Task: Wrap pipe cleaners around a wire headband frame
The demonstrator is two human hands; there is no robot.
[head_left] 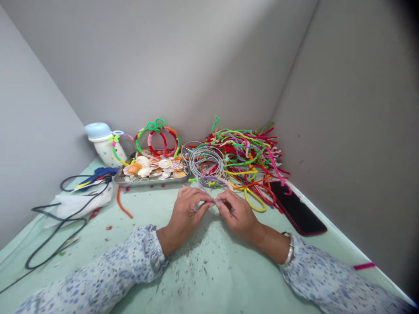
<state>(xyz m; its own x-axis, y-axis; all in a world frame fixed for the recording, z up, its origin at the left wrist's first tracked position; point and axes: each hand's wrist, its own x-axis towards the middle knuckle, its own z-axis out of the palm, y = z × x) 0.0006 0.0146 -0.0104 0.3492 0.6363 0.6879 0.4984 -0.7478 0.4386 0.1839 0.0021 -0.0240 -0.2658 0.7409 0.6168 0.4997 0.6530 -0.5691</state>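
I see the left hand (191,208) and right hand (239,214) each clamped, thumb against fingers, on a purple pipe cleaner (215,201) over the desk (209,270), near the coiled wire (193,163).

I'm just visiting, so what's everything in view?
Bottle: one, white, left
Tray: one, silver, back
Shells: many, mostly white, in tray
Hoops: several, multicoloured, by tray
Wire coil: one, grey, centre
Pipe cleaners: many, multicoloured, right
Phone: one, black, right
Strip: one, magenta, right
Cabling: some, black, left
Plastic: some, white, left
Unclear item: one, blue, left
Stem: one, orange, left
Cloth: one, green, underneath
Strand: one, purple, held
Sleeves: two, bluish, front
Left hand: one, pinching strand
Right hand: one, pinching strand
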